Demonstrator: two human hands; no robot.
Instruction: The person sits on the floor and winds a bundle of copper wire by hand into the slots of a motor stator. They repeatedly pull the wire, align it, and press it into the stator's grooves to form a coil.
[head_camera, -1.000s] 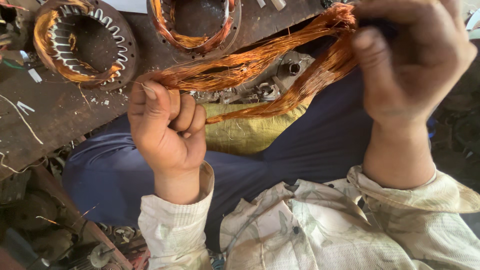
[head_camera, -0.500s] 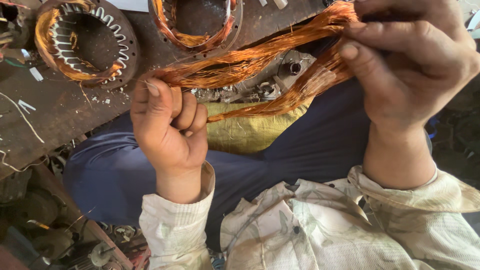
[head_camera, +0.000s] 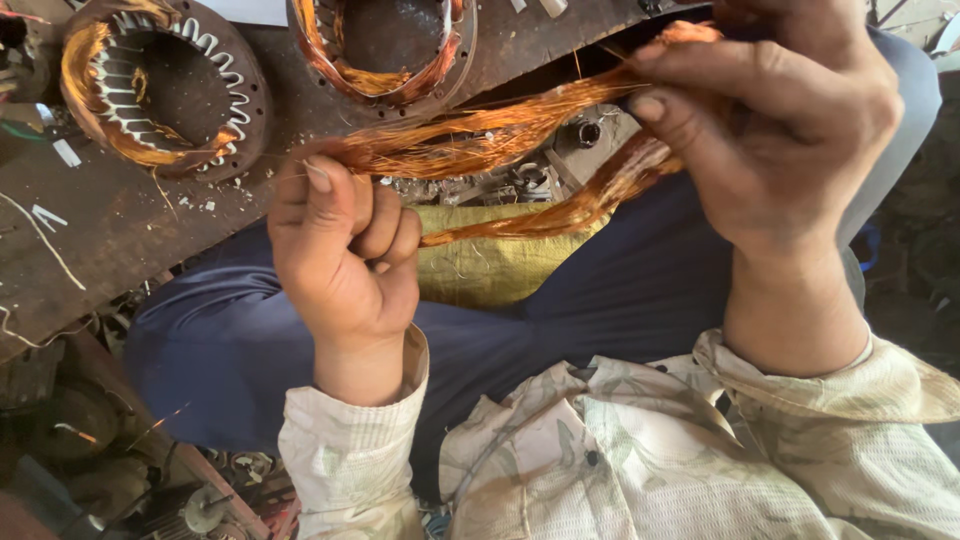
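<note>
Glossy copper wire bundle (head_camera: 500, 140), fine-stranded and frayed; dull, rusty metal on the stator rings (head_camera: 160, 90), with bright notched teeth; rough, stained wooden bench (head_camera: 110, 230); matt navy cloth trousers (head_camera: 600, 300); coarse yellow woven sacking (head_camera: 490, 265); crinkled pale cotton shirt (head_camera: 640, 460)

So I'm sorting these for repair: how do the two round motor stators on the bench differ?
The left stator shows whole, the right stator is cut off by the picture's top edge. The left one's pale slot teeth show bare around most of the bore; the right one's bore rim is lined with copper winding. Both are dark, ring-shaped and lie flat on the workbench.
</note>
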